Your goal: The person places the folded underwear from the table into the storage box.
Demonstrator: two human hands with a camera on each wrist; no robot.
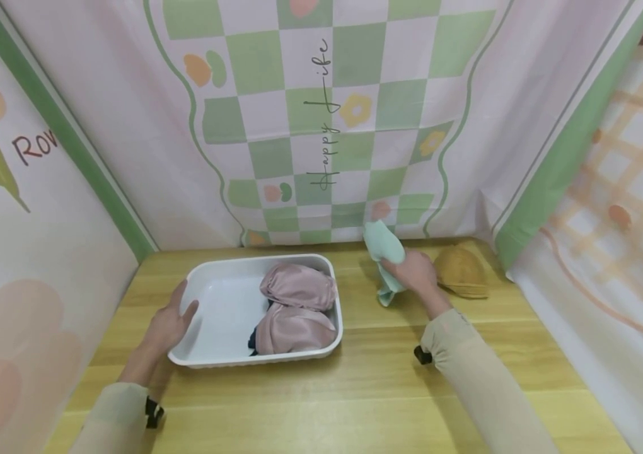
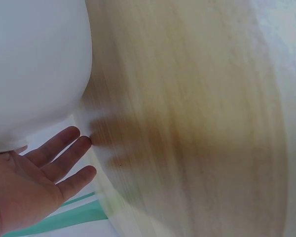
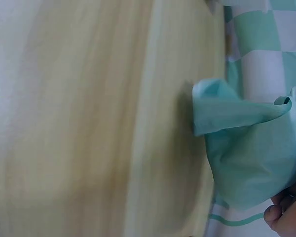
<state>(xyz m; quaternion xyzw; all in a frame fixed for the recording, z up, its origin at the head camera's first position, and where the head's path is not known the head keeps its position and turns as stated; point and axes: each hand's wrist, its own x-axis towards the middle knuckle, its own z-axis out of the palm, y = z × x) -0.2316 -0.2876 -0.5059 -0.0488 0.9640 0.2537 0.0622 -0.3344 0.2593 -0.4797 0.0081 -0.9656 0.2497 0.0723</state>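
My left hand [image 1: 167,326] is at the left rim of a white tray [image 1: 208,360], thumb over the rim and the other fingers along its outer side. In the left wrist view, several fingers stretch out loosely beside the tray wall [image 2: 44,74]. My right hand [image 1: 415,272] grips a soft mint-green cloth piece [image 1: 385,244] above the back right of the table. One end of the cloth hangs down, and its folds hide part of my fingers in the right wrist view. Two shiny pink bundled cloths [image 1: 299,287] lie in the tray's right half, with something dark showing under them.
A mustard-yellow dome-shaped cloth piece [image 1: 461,271] lies on the wooden table [image 1: 299,410], just right of my right hand. Behind the table's back edge hangs a green-checked curtain [image 1: 355,145]. Printed cloth walls [image 1: 26,252] stand at both sides.
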